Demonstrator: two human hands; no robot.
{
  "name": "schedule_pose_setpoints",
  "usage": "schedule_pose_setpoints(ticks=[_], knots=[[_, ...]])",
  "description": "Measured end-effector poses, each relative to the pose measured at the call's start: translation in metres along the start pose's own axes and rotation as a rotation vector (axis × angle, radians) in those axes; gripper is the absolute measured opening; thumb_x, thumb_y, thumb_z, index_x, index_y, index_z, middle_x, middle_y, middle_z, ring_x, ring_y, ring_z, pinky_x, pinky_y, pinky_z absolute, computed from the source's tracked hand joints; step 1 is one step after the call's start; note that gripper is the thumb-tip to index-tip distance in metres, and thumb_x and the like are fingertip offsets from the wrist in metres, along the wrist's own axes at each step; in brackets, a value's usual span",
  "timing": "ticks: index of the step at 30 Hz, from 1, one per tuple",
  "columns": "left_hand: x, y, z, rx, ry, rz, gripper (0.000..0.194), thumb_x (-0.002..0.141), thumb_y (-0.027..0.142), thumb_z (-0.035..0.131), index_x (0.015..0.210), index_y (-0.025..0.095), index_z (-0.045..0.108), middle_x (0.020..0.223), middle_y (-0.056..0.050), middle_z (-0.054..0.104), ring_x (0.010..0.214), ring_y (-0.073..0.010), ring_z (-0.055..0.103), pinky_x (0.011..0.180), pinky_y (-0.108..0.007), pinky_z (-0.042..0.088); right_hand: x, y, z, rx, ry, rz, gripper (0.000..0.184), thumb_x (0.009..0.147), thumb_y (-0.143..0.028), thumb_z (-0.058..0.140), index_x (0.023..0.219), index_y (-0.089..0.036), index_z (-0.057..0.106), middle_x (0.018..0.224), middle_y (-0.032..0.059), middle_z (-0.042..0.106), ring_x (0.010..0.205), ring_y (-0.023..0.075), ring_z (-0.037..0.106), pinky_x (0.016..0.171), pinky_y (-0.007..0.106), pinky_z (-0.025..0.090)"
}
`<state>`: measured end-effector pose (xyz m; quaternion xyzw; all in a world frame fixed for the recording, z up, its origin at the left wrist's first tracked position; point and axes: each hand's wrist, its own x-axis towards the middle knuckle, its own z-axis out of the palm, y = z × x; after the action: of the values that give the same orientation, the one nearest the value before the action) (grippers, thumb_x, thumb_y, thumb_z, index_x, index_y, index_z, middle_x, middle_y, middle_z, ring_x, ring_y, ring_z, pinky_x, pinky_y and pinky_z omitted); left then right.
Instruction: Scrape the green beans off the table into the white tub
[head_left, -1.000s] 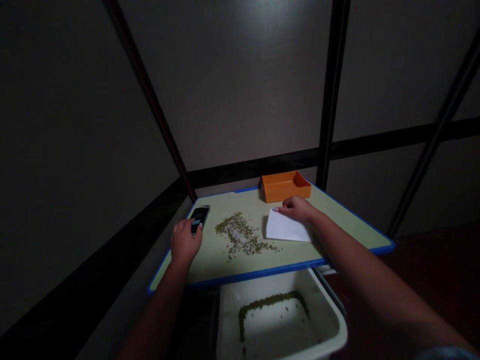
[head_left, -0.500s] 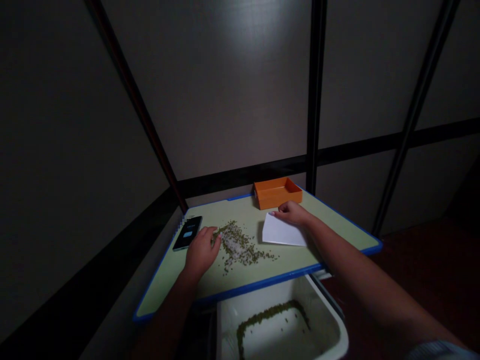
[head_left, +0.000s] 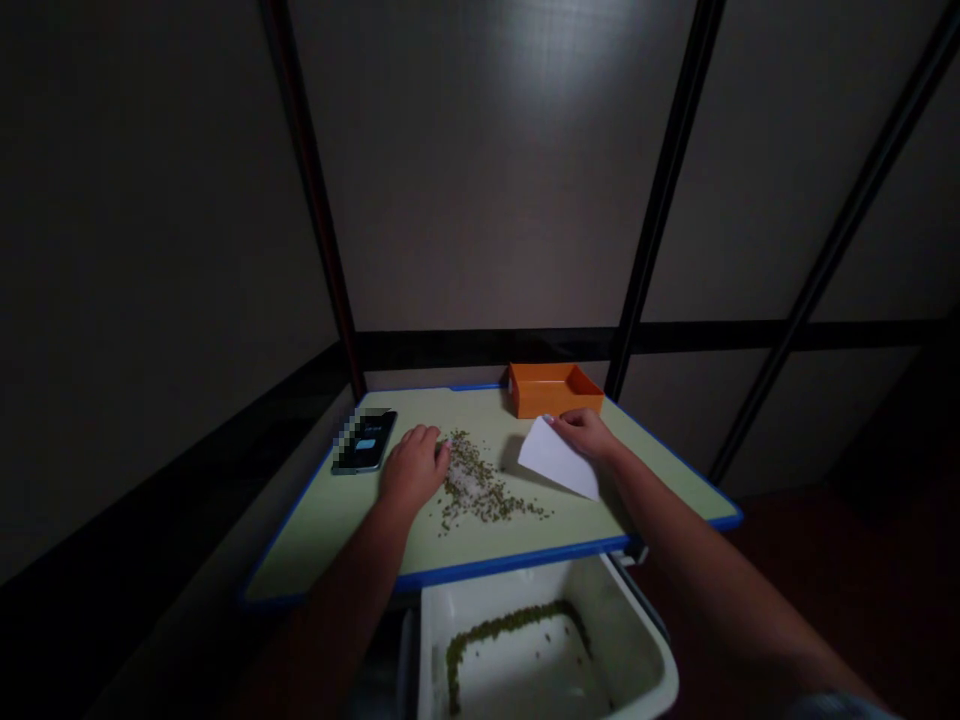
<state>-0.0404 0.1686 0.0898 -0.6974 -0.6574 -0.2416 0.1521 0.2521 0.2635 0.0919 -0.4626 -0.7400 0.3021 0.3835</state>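
My left hand [head_left: 415, 470] rests at the left edge of a loose pile of small green seeds and white grains [head_left: 480, 485], palm down. Its fingers lie forward with the thumb a little apart, and I see nothing held in it. A folded white sheet of paper [head_left: 559, 462] is pinched by its far edge in my right hand [head_left: 587, 434]. The paper hangs tilted just above the table to the right of the pile, casting a shadow on its left. Part of the paper's right side is hidden by my right hand and wrist.
An orange box [head_left: 556, 403] stands at the table's back right. A phone [head_left: 377, 440] lies on the left. The pale table [head_left: 330, 545] has a blue rim. Below its front edge is a white bin [head_left: 649, 665] with green seeds along its inner bottom.
The paper has tilted, its left side raised higher off the table. My left hand has moved slightly over the pile's left edge, its fingers closer together. The head view has rolled a little.
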Motion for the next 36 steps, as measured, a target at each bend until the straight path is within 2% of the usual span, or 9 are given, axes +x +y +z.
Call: schedule_pose_setpoints(ticks=[3,6,13,16,21,25,31,33,36], knots=[[0.002,-0.003,0.001,0.005,0.006,0.003,0.029,0.086,0.040,0.051,0.105,0.017,0.056,0.106,-0.005,0.061,0.097,-0.0167,0.058,0.084,-0.040,0.050,-0.004,-0.001,-0.001,0.200,0.048,0.068,0.057,0.066,-0.072,0.053,0.053,-0.017,0.051,0.044,-0.0027,0.046,0.039,0.0076,0.036,0.038,0.022,0.022],[0.003,-0.002,0.003,0.001,0.011,0.024,0.029,0.086,0.040,0.051,0.103,0.017,0.056,0.104,-0.004,0.061,0.093,-0.0158,0.059,0.081,-0.038,0.050,-0.016,-0.002,-0.004,0.462,0.189,0.097,0.051,0.064,-0.067,0.061,0.063,-0.016,0.057,0.050,-0.0007,0.056,0.040,0.0100,0.044,0.038,0.023,0.029],[0.003,0.000,0.000,-0.038,0.002,0.160,0.028,0.086,0.042,0.045,0.101,0.020,0.055,0.100,-0.004,0.058,0.100,-0.0184,0.054,0.086,-0.036,0.046,-0.050,0.006,-0.011,0.887,0.413,0.296,0.020,0.079,-0.035,0.058,0.076,-0.016,0.061,0.057,0.0030,0.064,0.044,0.0146,0.056,0.041,0.025,0.045],[0.006,-0.004,0.001,-0.046,0.027,0.136,0.029,0.085,0.042,0.041,0.098,0.021,0.056,0.100,-0.007,0.058,0.101,-0.0215,0.053,0.088,-0.036,0.044,-0.057,0.015,-0.010,0.950,0.447,0.300,0.010,0.076,-0.026,0.060,0.077,-0.016,0.059,0.060,0.0028,0.066,0.048,0.0148,0.060,0.044,0.024,0.048],[0.013,-0.013,0.008,-0.057,0.073,0.048,0.037,0.085,0.044,0.034,0.098,0.018,0.057,0.102,-0.011,0.057,0.101,-0.0268,0.052,0.088,-0.041,0.043,-0.059,0.019,-0.008,0.937,0.526,0.276,0.014,0.086,-0.036,0.050,0.088,-0.022,0.052,0.068,-0.0012,0.067,0.054,0.0141,0.062,0.042,0.024,0.049],[0.014,-0.016,0.010,-0.069,0.087,0.014,0.041,0.084,0.045,0.033,0.099,0.017,0.058,0.102,-0.012,0.058,0.101,-0.0282,0.052,0.088,-0.042,0.043,-0.063,0.014,-0.011,0.974,0.409,0.349,0.016,0.084,-0.037,0.055,0.090,-0.021,0.053,0.067,-0.0011,0.065,0.050,0.0130,0.060,0.036,0.021,0.046],[0.013,-0.018,0.011,-0.073,0.107,0.005,0.041,0.085,0.046,0.033,0.098,0.018,0.059,0.102,-0.011,0.059,0.101,-0.0272,0.053,0.089,-0.040,0.043,-0.073,0.010,-0.013,1.076,0.175,0.206,0.041,0.061,-0.013,0.075,0.096,-0.022,0.056,0.088,0.0006,0.071,0.069,0.0156,0.067,0.053,0.026,0.057],[0.014,-0.019,0.012,-0.076,0.118,0.001,0.040,0.085,0.045,0.033,0.098,0.018,0.059,0.102,-0.011,0.059,0.101,-0.0266,0.053,0.090,-0.039,0.042,-0.072,0.013,-0.012,1.077,0.183,0.190,0.044,0.061,-0.014,0.075,0.099,-0.023,0.056,0.085,-0.0011,0.071,0.066,0.0149,0.066,0.051,0.026,0.056],[0.014,-0.019,0.012,-0.086,0.130,-0.016,0.039,0.085,0.044,0.033,0.095,0.018,0.059,0.100,-0.010,0.059,0.099,-0.0260,0.054,0.087,-0.038,0.043,-0.066,0.022,-0.011,1.048,0.332,0.182,0.029,0.066,-0.021,0.073,0.091,-0.021,0.059,0.073,-0.0021,0.070,0.057,0.0125,0.062,0.049,0.023,0.051]])
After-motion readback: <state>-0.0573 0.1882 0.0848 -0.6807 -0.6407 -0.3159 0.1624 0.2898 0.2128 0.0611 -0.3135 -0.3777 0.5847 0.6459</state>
